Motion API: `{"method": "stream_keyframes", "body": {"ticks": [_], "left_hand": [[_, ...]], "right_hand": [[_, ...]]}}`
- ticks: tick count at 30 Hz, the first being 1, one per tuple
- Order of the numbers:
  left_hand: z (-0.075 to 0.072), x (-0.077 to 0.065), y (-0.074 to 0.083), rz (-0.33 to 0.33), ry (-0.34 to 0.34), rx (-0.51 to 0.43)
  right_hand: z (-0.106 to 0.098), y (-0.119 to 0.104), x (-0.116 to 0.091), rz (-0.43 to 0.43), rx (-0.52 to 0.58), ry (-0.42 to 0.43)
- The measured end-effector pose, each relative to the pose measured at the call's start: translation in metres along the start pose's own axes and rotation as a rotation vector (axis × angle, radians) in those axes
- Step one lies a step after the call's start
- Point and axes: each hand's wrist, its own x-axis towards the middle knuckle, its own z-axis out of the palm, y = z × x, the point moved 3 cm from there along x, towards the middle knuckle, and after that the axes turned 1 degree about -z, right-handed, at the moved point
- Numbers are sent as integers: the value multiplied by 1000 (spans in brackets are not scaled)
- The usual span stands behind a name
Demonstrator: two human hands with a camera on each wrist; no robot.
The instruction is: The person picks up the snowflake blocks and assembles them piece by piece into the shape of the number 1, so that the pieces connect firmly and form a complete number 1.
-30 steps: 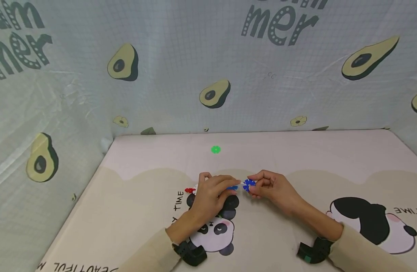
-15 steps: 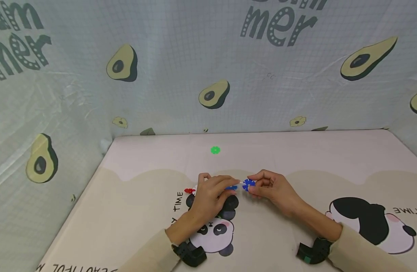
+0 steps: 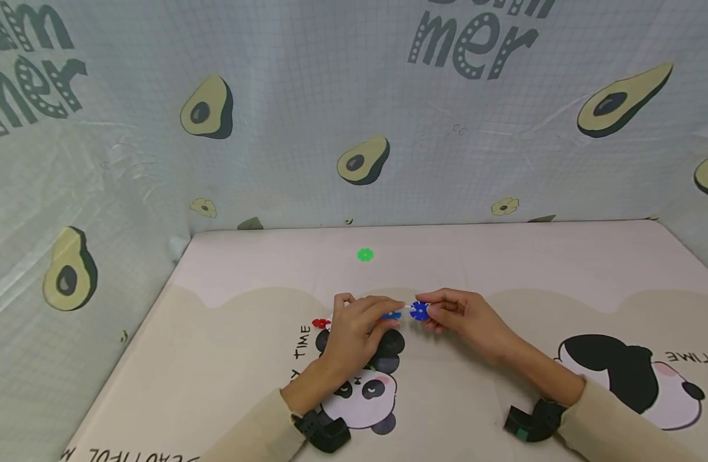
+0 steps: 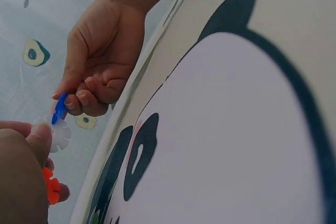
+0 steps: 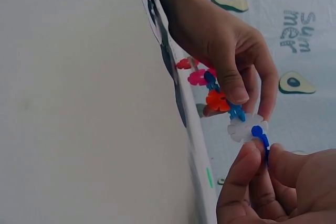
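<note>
My left hand (image 3: 356, 333) grips a chain of interlocking plastic notched discs above the table. A red disc (image 3: 320, 323) sticks out at its left end. In the right wrist view a pink disc (image 5: 197, 77), an orange disc (image 5: 216, 100) and a lighter blue disc follow, then a white disc (image 5: 244, 128) at the near end, held by the left fingertips. Between thumb and fingers, my right hand (image 3: 466, 321) pinches a dark blue disc (image 3: 419, 311). It stands crosswise at the white disc's edge; how deep their slots engage cannot be seen. Left fingers hide part of the chain.
A loose green disc (image 3: 365, 255) lies toward the back of the table (image 3: 244, 359), whose cover has printed pandas. A patterned curtain (image 3: 285, 128) stands behind and at the sides. Black wrist devices sit on both wrists.
The right hand has shifted slightly left with the dark blue disc, whose face is turned more toward the head view. The left hand and its chain stay almost still.
</note>
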Motion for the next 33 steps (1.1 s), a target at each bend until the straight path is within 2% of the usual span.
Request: {"method": "stream_keyframes", "body": {"ticks": [11, 17, 27, 33], "left_hand": [[3, -1, -1, -12, -16, 0], [3, 0, -1, -20, -22, 22], [0, 1, -1, 0, -22, 22], [0, 1, 0, 20, -36, 8]], "right_hand": [[-1, 0, -1, 28, 17, 74], [0, 0, -2, 35, 80, 104], [9, -2, -6, 85, 213, 73], [14, -1, -6, 87, 211, 53]]}}
